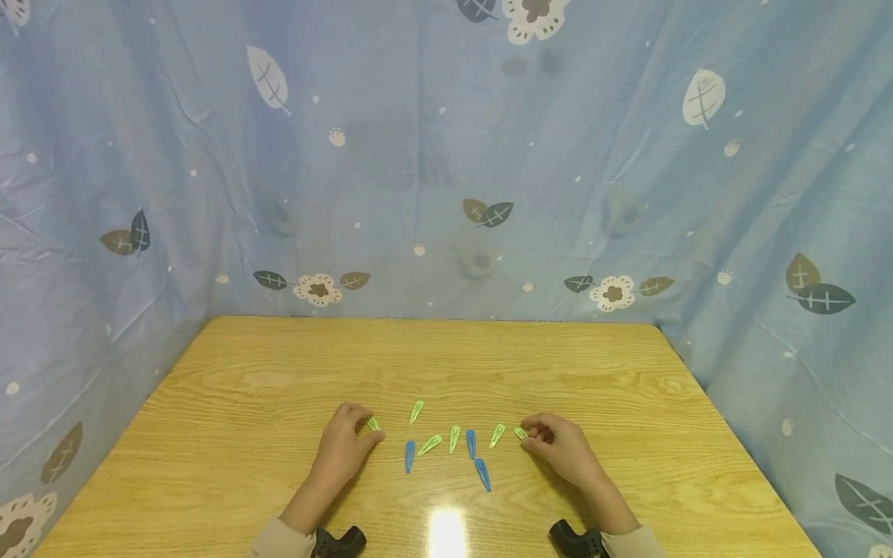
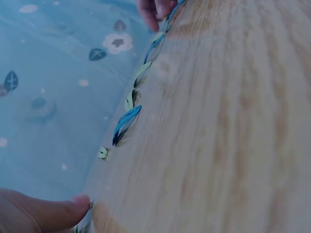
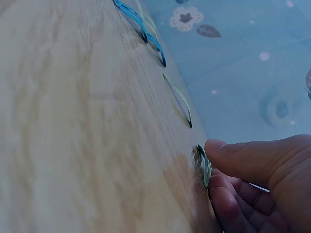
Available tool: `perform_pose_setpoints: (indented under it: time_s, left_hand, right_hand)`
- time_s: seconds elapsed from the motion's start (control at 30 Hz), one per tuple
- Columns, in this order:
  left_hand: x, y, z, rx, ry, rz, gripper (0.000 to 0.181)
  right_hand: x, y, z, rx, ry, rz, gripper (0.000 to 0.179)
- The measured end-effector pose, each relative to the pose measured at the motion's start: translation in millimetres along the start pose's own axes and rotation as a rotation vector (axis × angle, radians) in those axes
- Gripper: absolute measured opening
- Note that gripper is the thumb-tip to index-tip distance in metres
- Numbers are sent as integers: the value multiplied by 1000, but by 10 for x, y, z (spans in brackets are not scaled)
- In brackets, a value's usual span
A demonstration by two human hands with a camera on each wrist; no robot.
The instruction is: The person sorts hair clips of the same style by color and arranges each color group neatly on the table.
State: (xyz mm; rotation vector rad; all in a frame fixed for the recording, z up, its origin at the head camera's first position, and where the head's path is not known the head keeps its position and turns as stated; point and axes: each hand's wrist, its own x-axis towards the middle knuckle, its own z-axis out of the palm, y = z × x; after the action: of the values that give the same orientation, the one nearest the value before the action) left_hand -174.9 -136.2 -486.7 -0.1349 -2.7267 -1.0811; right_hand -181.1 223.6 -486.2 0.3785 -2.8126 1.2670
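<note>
The person's left hand (image 1: 343,439) is pinching a green hair clip (image 1: 374,424) at the left, while the right hand (image 1: 565,448) is gripping a second green clip (image 1: 520,433) at the right; the hands are working well apart. Between them, four loose green clips (image 1: 454,439) and three blue clips (image 1: 483,474) are lying on the wooden table (image 1: 558,364), one green farthest, one blue nearest. The colours are mingling, so little is looking finished to me: two clips are being handled, seven are lying untouched.

White glare (image 1: 446,533) marks the warmly lit table (image 1: 209,465), while both wrist views look dimmer and softer.
</note>
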Motion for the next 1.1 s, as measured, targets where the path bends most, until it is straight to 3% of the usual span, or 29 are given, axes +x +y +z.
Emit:
perform_pose_setpoints:
  time_s: [0.27, 0.6, 0.97, 1.1]
  left_hand:
    - [-20, 25, -39, 22, 23, -32, 39]
    - [-20, 10, -24, 31, 34, 11, 35]
    - [-8, 86, -61, 4, -28, -19, 29]
    - [-2, 120, -97, -36, -51, -59, 29]
  right_hand:
    - [-1, -9, 14, -8, 4, -8, 25]
    - [15, -77, 35, -55, 42, 10, 21]
    - [7, -102, 47, -68, 71, 49, 18]
    - [-4, -104, 48, -69, 74, 43, 18]
